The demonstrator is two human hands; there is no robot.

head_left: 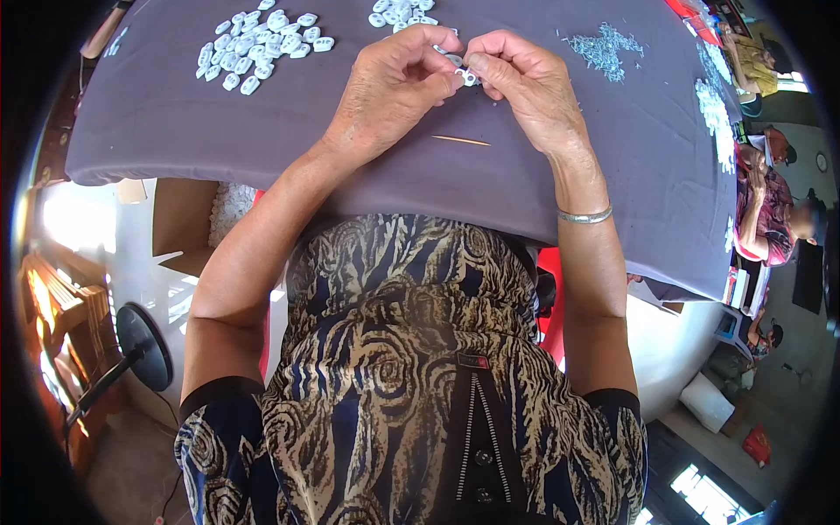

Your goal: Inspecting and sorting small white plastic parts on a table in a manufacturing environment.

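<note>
Both my hands meet over the grey-covered table, fingertips pinched together around a small white plastic piece with dark holes (467,77). My left hand (395,80) grips it from the left between thumb and fingers. From the other side, the thumb and forefinger of my right hand (525,80) press on it; a silver bracelet circles that wrist. Anything smaller between the fingertips is hidden. Just below the hands, a thin wooden toothpick-like stick (461,140) lies on the cloth.
A heap of white plastic pieces (262,44) lies far left, with a second heap (401,12) beyond my hands. Small shiny metal bits (605,51) are piled at the right. Below the table's left side stands a cardboard box (182,219). Other people (759,206) sit along the right.
</note>
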